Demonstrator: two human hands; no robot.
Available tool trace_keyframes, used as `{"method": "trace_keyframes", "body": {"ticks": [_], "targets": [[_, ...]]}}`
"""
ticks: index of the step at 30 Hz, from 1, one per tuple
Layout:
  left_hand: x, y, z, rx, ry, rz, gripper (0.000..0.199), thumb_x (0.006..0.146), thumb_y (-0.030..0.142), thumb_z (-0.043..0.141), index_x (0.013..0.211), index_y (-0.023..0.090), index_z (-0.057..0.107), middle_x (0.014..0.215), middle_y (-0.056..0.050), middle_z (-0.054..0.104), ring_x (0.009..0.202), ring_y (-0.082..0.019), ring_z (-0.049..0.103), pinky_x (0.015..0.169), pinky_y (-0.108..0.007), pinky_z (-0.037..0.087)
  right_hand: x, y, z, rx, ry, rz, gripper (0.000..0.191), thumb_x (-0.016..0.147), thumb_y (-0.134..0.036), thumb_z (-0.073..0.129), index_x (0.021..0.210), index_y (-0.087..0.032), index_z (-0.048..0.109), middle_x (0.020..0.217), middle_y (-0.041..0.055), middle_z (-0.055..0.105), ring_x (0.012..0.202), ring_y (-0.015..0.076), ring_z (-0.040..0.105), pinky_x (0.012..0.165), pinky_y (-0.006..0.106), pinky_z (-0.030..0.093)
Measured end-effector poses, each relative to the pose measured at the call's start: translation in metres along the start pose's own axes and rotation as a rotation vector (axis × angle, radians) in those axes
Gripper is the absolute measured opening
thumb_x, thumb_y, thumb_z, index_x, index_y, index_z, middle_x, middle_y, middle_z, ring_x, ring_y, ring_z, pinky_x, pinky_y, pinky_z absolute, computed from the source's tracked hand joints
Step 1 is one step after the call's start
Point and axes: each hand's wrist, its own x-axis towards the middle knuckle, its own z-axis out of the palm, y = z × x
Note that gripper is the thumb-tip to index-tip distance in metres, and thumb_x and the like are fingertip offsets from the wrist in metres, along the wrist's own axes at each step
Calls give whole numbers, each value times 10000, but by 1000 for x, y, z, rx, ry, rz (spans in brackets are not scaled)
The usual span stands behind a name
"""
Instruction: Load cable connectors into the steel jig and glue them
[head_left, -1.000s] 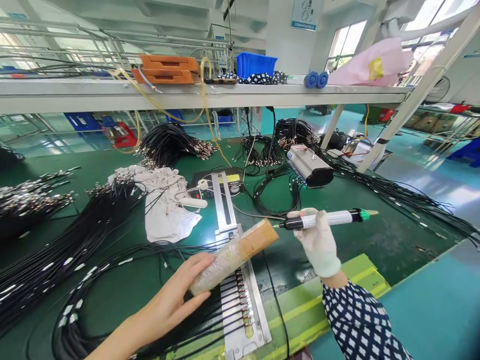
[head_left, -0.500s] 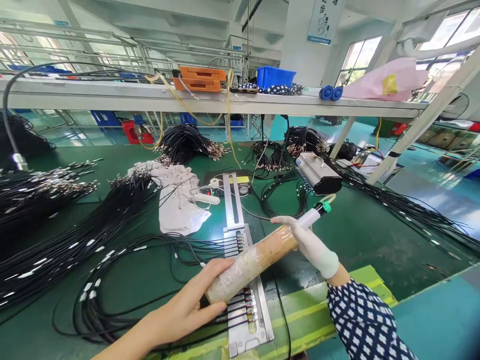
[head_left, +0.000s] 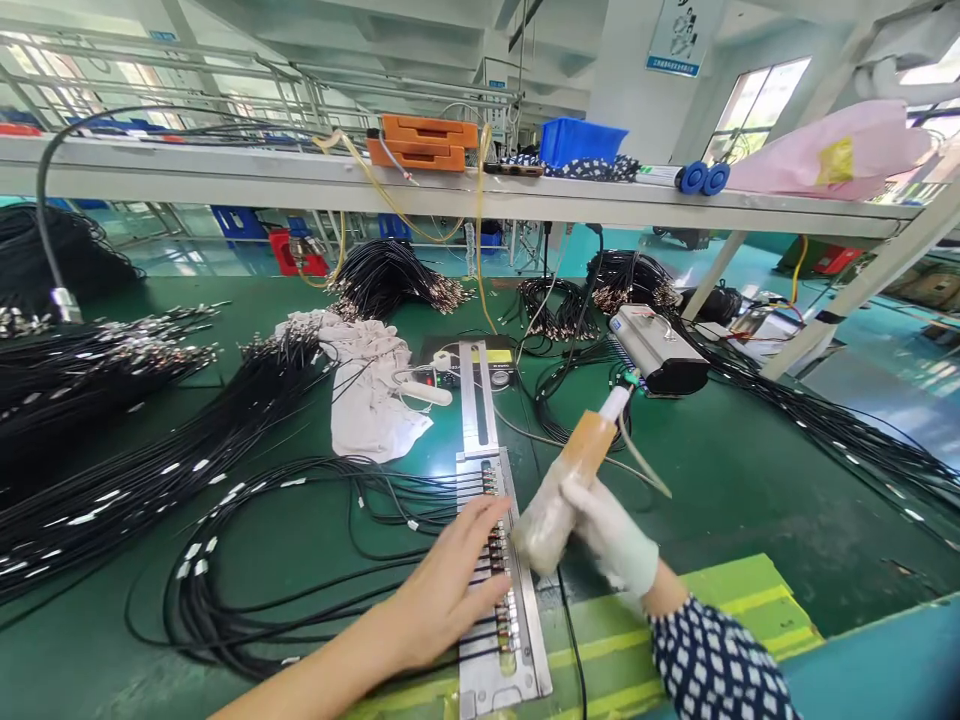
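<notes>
My right hand [head_left: 611, 535], in a white glove, is closed around a thick tape-wrapped tube [head_left: 589, 445]. The tube's lower end is cloudy clear wrap, its upper part tan, and a white neck with a green fitting points away toward the back. Bare and with fingers apart, my left hand [head_left: 450, 580] lies over a long metal fixture [head_left: 536, 640], partly covering its row of small connectors. Black cables [head_left: 300, 615] run into the fixture from the left. The tube's wide end is just right of my left fingertips, apart from them.
A white cloth [head_left: 367, 400] lies beside a black control box [head_left: 499, 376]. Behind the tube sits a silver-and-black device [head_left: 660, 345]. Big bundles of black cables [head_left: 247, 420] cover the left side. Across the back runs a shelf [head_left: 300, 190] with orange cases [head_left: 427, 143] and a blue bin [head_left: 581, 143].
My left hand has let go of the tube's wide end and moved up and right onto the fixture. My right hand has slid toward that end, and the tube now stands steeper, farther right.
</notes>
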Motion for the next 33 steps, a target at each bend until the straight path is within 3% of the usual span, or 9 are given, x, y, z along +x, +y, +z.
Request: {"method": "trace_keyframes", "body": {"ticks": [2,5,8,14,17,21,25,28,33], "targets": [[6,-21,-5,205,123,-55,581,997,441,455,1530,267,304,1569,-121,323,1420,-304,341,1171,-516,315,35,-22,-32,-454,149,-10,577,751,-574,679,1161,-184,566,1056,91,688,939,250,672,852,398,548],[11,-58,-4,453,260,-163,566,1003,463,422,1516,238,342,1539,-132,386,1404,-308,367,1142,-538,326,89,-57,-72,-687,329,-3,727,666,-471,769,1278,-168,521,1190,148,650,1121,318,611,1028,490,439],[13,-86,7,605,311,-200,599,1005,500,395,1520,199,338,1532,-142,412,1412,-298,368,1149,-536,296,126,-82,-81,-849,414,-47,716,627,-380,791,1256,-126,562,1298,219,583,1264,417,499,1119,588,289],[13,-102,26,747,338,-182,603,1010,521,371,1501,171,386,1514,-118,459,1394,-282,405,1171,-498,249,166,-108,7,-1180,319,-580,387,949,-412,442,1236,-208,606,1332,115,594,1301,274,489,1143,412,311],[14,-101,25,760,341,-181,599,1017,517,354,1515,184,366,1508,-105,471,1386,-279,418,1169,-500,248,206,-102,72,-1437,78,-499,408,988,-381,374,1316,-240,571,1365,65,597,1263,222,532,1087,332,380],[14,-96,22,720,310,-219,614,1014,534,343,1525,195,351,1528,-107,444,1399,-295,404,1169,-519,255,263,-85,130,-1516,37,-345,544,967,-387,448,1432,-105,453,1535,174,411,1383,284,415,1124,399,340],[16,-92,18,624,284,-258,638,1004,556,348,1530,195,345,1545,-116,417,1420,-314,378,1179,-539,251,286,-93,148,-1558,-17,-238,601,987,-479,398,1408,-56,469,1455,246,478,1328,329,465,1084,486,365],[17,-91,16,577,286,-264,639,1001,558,353,1524,191,352,1534,-125,430,1423,-319,372,1187,-554,233,280,-130,148,-1579,-57,-280,500,994,-431,410,1287,-71,596,1333,234,586,1238,325,534,1047,481,397],[17,-88,15,581,261,-263,625,1000,515,388,1496,136,380,1520,-167,433,1419,-336,367,1183,-567,217,202,-223,129,-1549,-149,-448,349,959,-368,517,1191,-163,679,1198,82,673,1082,220,605,1005,368,435]]}}
